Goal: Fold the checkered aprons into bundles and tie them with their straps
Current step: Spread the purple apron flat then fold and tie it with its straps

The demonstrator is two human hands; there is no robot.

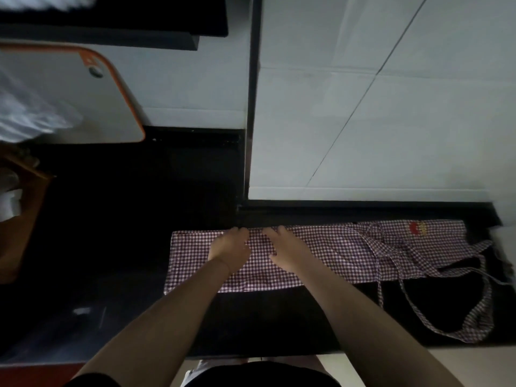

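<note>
A red-and-white checkered apron [335, 250] lies folded into a long strip across the black counter [265, 317]. My left hand [230, 247] rests on its left part, fingers reaching the far edge. My right hand [282, 248] lies flat beside it, fingers spread on the cloth near the far edge. The apron's straps [446, 311] trail off the right end and loop over the counter toward the front. A small red and yellow emblem [417, 229] shows near the right end.
A white tiled wall [377, 107] rises behind the counter. An orange-rimmed white board [69, 96] leans at the far left, with pale cloth [28, 115] over it. A wooden object [25, 208] stands at the left edge. The counter's front edge [279, 354] is near my body.
</note>
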